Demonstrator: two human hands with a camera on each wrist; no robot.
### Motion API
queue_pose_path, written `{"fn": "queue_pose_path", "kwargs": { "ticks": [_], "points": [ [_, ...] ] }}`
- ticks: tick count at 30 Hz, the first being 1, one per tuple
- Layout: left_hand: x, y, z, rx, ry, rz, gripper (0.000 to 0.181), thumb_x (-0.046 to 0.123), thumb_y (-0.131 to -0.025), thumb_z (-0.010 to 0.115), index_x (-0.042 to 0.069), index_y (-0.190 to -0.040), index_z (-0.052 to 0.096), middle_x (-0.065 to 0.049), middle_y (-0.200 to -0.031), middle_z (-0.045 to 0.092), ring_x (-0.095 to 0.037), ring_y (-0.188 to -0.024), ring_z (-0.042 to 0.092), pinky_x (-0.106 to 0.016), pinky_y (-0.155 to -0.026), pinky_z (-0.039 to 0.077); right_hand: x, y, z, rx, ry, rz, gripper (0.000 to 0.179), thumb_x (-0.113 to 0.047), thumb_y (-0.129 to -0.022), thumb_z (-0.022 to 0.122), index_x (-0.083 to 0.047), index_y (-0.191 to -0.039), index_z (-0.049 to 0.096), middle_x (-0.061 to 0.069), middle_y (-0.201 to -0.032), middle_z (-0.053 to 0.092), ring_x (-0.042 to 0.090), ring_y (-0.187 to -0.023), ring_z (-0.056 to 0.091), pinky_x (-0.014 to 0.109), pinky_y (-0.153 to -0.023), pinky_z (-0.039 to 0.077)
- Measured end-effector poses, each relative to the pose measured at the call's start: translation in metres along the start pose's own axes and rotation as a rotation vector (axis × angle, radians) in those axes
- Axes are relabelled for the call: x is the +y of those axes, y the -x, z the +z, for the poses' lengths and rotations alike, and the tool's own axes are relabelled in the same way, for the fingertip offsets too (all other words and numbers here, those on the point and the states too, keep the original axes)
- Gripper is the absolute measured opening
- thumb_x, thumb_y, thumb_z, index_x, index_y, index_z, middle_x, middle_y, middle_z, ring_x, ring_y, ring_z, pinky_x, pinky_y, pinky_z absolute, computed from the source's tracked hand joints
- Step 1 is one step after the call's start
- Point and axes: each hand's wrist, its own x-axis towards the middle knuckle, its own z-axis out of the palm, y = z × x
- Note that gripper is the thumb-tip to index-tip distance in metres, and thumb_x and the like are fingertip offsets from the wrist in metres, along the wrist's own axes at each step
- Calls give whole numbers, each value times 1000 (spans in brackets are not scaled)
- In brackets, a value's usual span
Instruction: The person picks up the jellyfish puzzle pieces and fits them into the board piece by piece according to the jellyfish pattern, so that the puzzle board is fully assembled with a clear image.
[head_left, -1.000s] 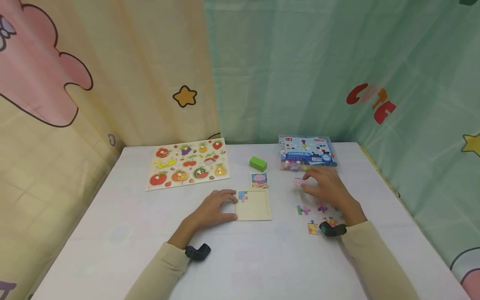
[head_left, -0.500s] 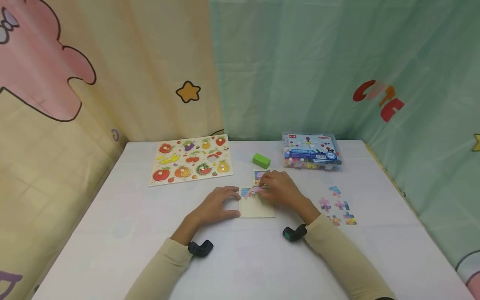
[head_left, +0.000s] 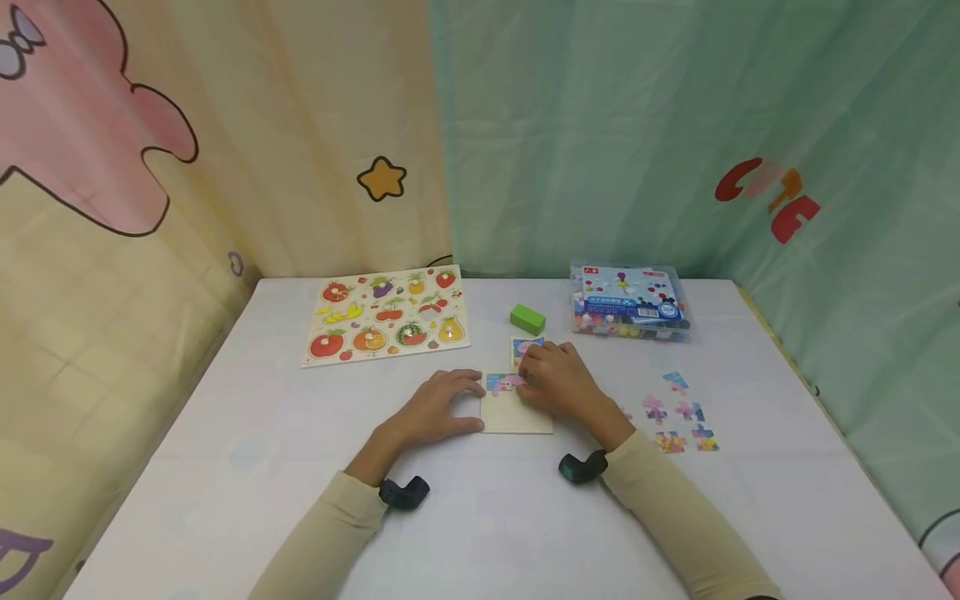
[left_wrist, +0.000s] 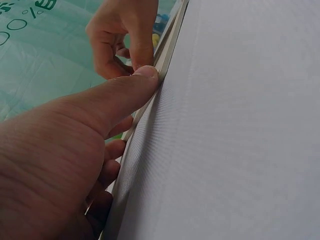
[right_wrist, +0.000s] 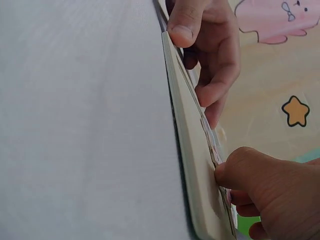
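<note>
A small pale wooden puzzle tray lies in front of me, with pink and blue pieces joined along its upper left edge. My left hand holds the tray by its left side, thumb at the near corner and fingers at the far one. Over the tray's upper right part, my right hand pinches a pink jigsaw piece against the top row. Its fingers partly cover that piece. In the right wrist view, the thumb sits right at the tray's surface.
Several loose jigsaw pieces lie to the right. Behind the tray are a small picture card, partly covered by the right hand, and a green block. A fruit puzzle board and a clear plastic box stand farther back.
My right hand has carried a pink piece from the right side to the tray's top row, where it now lies beside the first piece. The left hand has stayed at the tray.
</note>
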Motion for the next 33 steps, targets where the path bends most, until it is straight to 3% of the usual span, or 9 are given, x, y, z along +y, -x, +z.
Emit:
{"fn": "queue_pose_path", "kwargs": {
  "ticks": [6,11,26,33],
  "points": [
    [-1,0,0,-9,-2,-9,44,41,-88,79,20,-125,66,0,-152,48,-24,-137,42,-46,-112,33,-1,1,2,23,12,0,21,-36,-86,78,-17,-95,76,-2,-100,67,23,-98,60,46,-86,45],
    [0,0,-1,2,6,3,43,40,-88,79,19,-123,67,-1,-150,50,-25,-136,43,-48,-111,34,-4,0,0,42,-45,-35,15,-30,-88,77,-19,-98,77,-3,-98,67,22,-96,61,45,-82,44],
    [0,1,-1,12,2,14,43,39,-87,80,19,-122,67,-2,-149,51,-27,-134,45,-49,-110,36,-5,-7,4,-34,-52,-41,12,-32,-95,72,-25,-103,78,-5,-100,63,20,-102,58,55,-92,34],
    [-1,0,0,4,0,9,43,39,-87,80,19,-123,67,-2,-150,51,-26,-136,43,-49,-110,34,13,1,-7,-88,-209,21,30,-30,-96,72,-21,-124,72,1,-121,65,22,-117,58,56,-99,31]
  ]
}}
